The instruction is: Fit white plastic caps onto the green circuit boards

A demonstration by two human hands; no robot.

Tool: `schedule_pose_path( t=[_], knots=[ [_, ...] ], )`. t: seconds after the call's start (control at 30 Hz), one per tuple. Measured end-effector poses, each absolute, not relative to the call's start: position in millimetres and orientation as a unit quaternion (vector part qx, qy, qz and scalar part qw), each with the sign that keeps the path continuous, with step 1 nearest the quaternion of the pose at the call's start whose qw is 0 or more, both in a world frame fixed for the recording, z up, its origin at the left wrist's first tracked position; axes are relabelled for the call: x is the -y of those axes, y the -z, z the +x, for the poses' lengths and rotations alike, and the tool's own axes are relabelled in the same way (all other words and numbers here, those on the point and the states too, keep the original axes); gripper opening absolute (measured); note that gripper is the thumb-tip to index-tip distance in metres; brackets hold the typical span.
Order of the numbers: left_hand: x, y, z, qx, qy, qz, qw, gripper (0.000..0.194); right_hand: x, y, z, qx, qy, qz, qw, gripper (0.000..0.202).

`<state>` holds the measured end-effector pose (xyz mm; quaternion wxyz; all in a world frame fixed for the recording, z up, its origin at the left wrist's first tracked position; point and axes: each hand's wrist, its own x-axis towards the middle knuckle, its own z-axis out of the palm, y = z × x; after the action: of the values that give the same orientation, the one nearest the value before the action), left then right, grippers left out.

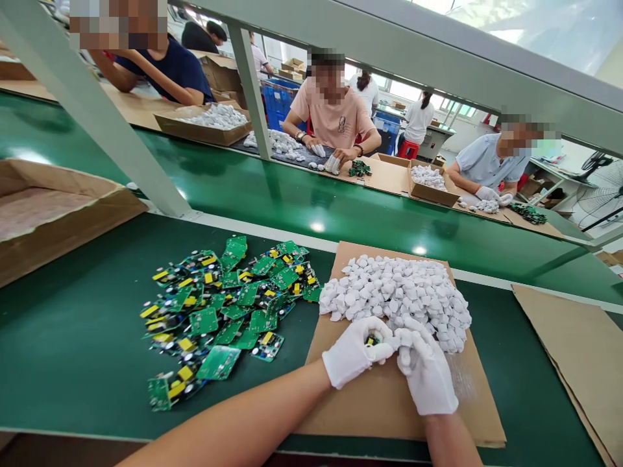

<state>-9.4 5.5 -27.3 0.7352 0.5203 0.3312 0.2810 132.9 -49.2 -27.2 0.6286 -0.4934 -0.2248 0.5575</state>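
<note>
White gloves cover both of my hands, which meet over a cardboard sheet. My left hand is closed around a small circuit board, part of which shows between the fingers. Against its fingertips, my right hand is pinched on a small white piece; its exact shape is hard to make out. Just beyond my hands lies a heap of small white pieces on the cardboard. To the left, on the dark green table, green circuit boards with yellow and black parts are spread in a loose pile.
An open cardboard box stands at the left. More flat cardboard lies at the right. A metal frame crosses above the table. Beyond a shiny green strip, several people sit at work with boxes of white pieces.
</note>
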Motion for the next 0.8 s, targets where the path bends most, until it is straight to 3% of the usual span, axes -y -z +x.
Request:
schedule_pose_path(
  t=[0.13, 0.27, 0.5, 0.63, 0.7, 0.8],
  knots=[
    [-3.7, 27.5, -7.2, -0.354, -0.293, 0.520, 0.720, 0.022, 46.9, 17.5, 139.1, 0.214, -0.499, -0.496, 0.678, 0.023],
    [-0.9, 28.9, -5.1, -0.407, -0.318, 0.566, 0.643, 0.028, 48.0, 15.3, 143.2, 0.247, -0.520, -0.489, 0.655, 0.020],
    [2.4, 32.3, -6.9, -0.410, -0.328, 0.588, 0.615, 0.021, 49.9, 17.7, 149.8, 0.328, -0.479, -0.540, 0.610, 0.038],
    [8.1, 30.7, -9.2, -0.405, -0.375, 0.626, 0.551, 0.041, 41.6, 9.6, 150.9, 0.322, -0.464, -0.541, 0.623, 0.045],
    [9.1, 27.4, -10.4, -0.406, -0.377, 0.620, 0.555, 0.042, 36.3, 5.0, 148.6, 0.333, -0.464, -0.528, 0.629, 0.048],
    [5.6, 21.1, -11.2, -0.400, -0.352, 0.551, 0.642, 0.029, 30.9, 2.6, 144.2, 0.371, -0.420, -0.542, 0.626, 0.041]
  ],
)
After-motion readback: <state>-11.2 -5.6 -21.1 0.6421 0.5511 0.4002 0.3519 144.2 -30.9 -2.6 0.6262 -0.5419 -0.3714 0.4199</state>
